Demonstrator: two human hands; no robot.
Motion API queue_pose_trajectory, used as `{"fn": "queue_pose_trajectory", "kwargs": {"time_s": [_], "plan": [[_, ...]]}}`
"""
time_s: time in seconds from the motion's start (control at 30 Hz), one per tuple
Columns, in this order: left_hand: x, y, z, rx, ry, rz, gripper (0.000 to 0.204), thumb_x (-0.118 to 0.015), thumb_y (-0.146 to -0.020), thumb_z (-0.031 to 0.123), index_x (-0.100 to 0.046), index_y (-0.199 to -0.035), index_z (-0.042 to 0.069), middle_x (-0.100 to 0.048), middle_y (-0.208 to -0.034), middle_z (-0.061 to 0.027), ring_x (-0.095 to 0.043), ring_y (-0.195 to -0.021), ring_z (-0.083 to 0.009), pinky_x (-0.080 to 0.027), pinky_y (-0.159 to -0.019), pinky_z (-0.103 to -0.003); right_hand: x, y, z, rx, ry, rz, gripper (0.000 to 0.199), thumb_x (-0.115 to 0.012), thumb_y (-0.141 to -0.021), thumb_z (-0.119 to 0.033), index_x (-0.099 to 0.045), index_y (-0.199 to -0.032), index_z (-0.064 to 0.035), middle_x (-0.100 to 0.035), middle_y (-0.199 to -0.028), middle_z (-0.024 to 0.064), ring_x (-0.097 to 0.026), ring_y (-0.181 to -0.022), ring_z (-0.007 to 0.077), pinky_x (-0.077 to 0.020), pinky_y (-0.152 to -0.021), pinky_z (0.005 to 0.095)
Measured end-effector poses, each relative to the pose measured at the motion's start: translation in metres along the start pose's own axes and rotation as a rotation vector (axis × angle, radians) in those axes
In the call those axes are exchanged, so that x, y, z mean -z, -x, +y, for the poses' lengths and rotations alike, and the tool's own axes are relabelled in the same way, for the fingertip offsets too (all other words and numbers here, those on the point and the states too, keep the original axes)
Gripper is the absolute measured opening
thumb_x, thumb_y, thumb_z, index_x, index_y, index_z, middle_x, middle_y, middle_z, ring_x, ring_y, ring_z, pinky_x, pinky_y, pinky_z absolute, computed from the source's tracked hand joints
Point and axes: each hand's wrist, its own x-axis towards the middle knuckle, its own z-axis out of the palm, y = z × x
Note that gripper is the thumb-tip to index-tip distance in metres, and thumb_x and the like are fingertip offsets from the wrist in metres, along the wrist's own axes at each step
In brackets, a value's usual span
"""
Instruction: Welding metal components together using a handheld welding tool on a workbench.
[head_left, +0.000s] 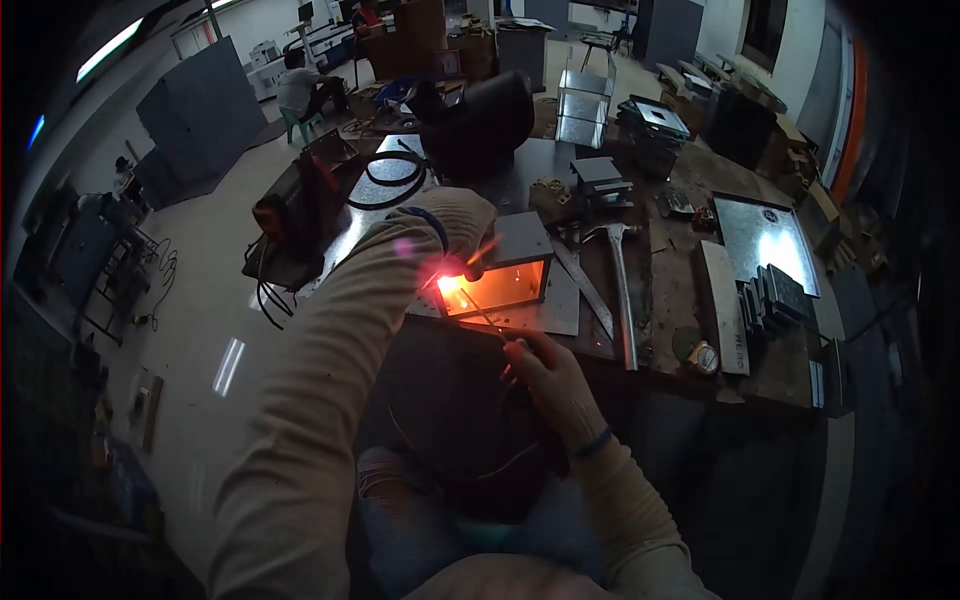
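Observation:
An open-sided sheet-metal box (520, 240) lies on a flat metal plate (560, 308) near the table's front edge. Orange light fills the box, and a glaring spark burns at its left front corner. In my right hand (550, 375), fingers closed, is a thin welding rod (485, 315) slanting up and left to that glow. My left hand (468, 220) is bent down over the box's left side, close above the spark; its fingers are mostly hidden, so what it holds, if anything, cannot be made out.
A black welding helmet (490, 120) stands behind my left hand. Right of the box lie a steel ruler (583, 285), a hammer (622, 300), a tape measure (703, 357) and stacked dark metal pieces (778, 297). A red-and-black machine (300, 205) with cables is at left. A person (300, 90) sits far off.

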Motion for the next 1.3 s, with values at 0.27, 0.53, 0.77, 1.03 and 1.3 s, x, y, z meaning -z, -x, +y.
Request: {"fn": "queue_pose_trajectory", "kwargs": {"time_s": [0.27,0.53,0.77,1.03,1.3], "plan": [[-0.005,-0.004,-0.004,-0.013,0.038,-0.013,0.044,-0.088,-0.069,0.025,-0.08,-0.11,0.012,-0.08,-0.095,-0.0045,-0.071,-0.086,-0.0283,-0.057,-0.081,-0.039,0.008,0.039,-0.016,0.067,-0.04,0.031,0.03,-0.068,-0.101,-0.017,-0.066,-0.127,-0.0015,-0.07,-0.1,0.005,-0.06,-0.078,0.0118,-0.0469,-0.067,0.0248],[0.002,0.003,0.006,0.098,-0.015,-0.051,0.046,-0.093,-0.072,0.038,-0.084,-0.108,0.01,-0.081,-0.096,-0.0069,-0.074,-0.088,-0.0284,-0.058,-0.084,-0.041,0.011,0.041,-0.039,0.09,0.294,0.115,0.034,-0.067,-0.1,-0.014,-0.065,-0.132,-0.0026,-0.066,-0.093,0.0044,-0.055,-0.074,0.0115,-0.0427,-0.065,0.0233],[-0.005,-0.003,0.003,0.142,-0.031,-0.032,0.051,-0.093,-0.073,0.045,-0.084,-0.11,0.011,-0.081,-0.097,-0.0081,-0.075,-0.09,-0.0301,-0.059,-0.086,-0.042,0.016,0.001,-0.027,0.113,0.53,0.143,0.034,-0.067,-0.102,-0.022,-0.066,-0.131,-0.0049,-0.066,-0.088,0.0051,-0.057,-0.072,0.0118,-0.0447,-0.062,0.024],[-0.009,-0.003,0.0,0.097,-0.012,-0.012,0.054,-0.094,-0.073,0.046,-0.084,-0.111,0.01,-0.081,-0.099,-0.0101,-0.076,-0.093,-0.0318,-0.059,-0.087,-0.047,0.011,-0.018,-0.032,0.018,0.553,0.15,0.034,-0.065,-0.104,-0.028,-0.066,-0.13,-0.0066,-0.066,-0.086,0.0047,-0.059,-0.067,0.0131,-0.0474,-0.054,0.0282],[-0.003,0.001,0.006,0.106,-0.018,-0.017,0.052,-0.091,-0.077,0.045,-0.083,-0.111,0.006,-0.081,-0.102,-0.0124,-0.076,-0.095,-0.0326,-0.06,-0.089,-0.049,0.022,-0.042,-0.006,0.158,0.536,0.149,0.032,-0.065,-0.103,-0.028,-0.067,-0.127,-0.0065,-0.064,-0.082,0.0041,-0.058,-0.06,0.013,-0.0465,-0.049,0.0278]]}}
